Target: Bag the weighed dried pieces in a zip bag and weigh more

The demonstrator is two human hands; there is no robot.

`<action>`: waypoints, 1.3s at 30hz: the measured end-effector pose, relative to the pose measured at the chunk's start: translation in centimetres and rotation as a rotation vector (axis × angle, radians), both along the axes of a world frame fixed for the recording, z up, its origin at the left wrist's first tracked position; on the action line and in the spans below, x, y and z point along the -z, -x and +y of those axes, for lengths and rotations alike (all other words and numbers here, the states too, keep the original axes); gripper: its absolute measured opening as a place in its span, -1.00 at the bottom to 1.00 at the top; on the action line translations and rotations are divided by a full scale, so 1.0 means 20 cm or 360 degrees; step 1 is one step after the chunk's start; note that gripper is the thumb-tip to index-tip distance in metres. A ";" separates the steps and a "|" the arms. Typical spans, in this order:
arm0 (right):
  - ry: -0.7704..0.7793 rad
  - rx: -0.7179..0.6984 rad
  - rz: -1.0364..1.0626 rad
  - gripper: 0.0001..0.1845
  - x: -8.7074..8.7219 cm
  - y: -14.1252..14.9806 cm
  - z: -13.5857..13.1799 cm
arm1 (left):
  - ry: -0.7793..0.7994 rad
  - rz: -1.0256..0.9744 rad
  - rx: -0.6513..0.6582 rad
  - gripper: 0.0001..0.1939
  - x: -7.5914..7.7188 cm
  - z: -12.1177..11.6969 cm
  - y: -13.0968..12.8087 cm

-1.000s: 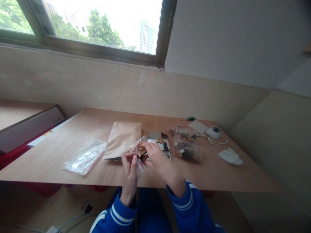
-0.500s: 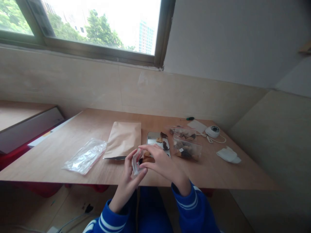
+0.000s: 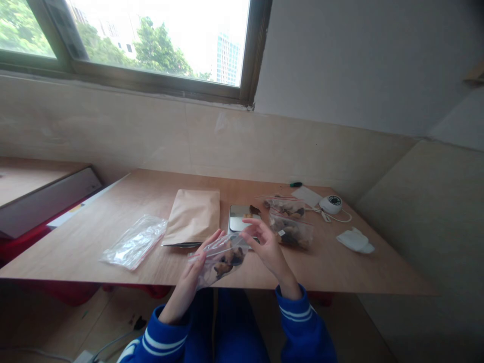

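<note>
A clear zip-lock bag (image 3: 217, 275) with several brown, dark-edged dried pieces (image 3: 224, 268) inside hangs tilted between my hands, just over the table's front edge. My left hand (image 3: 192, 275) is closed on the bag's left end, thumb across the front near the red-lined zip strip. At the upper right corner of the bag, my right hand (image 3: 262, 244) has thumb and fingertips bent together on the plastic; its index finger is raised. Behind the hands sits a scale (image 3: 237, 220) with a shiny plate, bearing a few dried pieces (image 3: 254, 209). My right hand covers part of it.
A brown paper pouch (image 3: 194, 217) and flat clear bags (image 3: 134, 244) lie to the left. On the right are two filled zip-lock bags (image 3: 293, 232), a white dome camera (image 3: 330, 203) with cable, a crumpled white tissue (image 3: 355, 241) and a green-handled screwdriver (image 3: 296, 185).
My right hand has come away from the bag's mouth to its right corner. The bag has turned and stretched out, showing its contents side-on. The left hand has shifted slightly left.
</note>
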State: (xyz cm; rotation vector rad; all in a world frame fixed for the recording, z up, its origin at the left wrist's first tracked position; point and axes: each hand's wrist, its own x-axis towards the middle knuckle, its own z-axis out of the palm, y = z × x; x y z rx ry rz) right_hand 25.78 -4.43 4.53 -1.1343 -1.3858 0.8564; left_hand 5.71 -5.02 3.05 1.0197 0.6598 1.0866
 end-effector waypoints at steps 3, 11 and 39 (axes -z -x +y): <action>-0.0047 0.0208 0.0048 -0.72 0.00 0.00 -0.01 | -0.0252 0.0397 -0.0045 -0.51 0.02 0.02 0.02; -0.0107 0.0066 -0.0005 -0.76 -0.03 0.08 -0.03 | -0.0545 0.0656 -0.0485 -0.58 -0.01 0.04 -0.03; -0.0267 0.0452 -0.1243 -0.78 0.42 -0.25 0.46 | -0.0005 0.0513 -0.0366 -0.34 -0.01 -0.02 0.06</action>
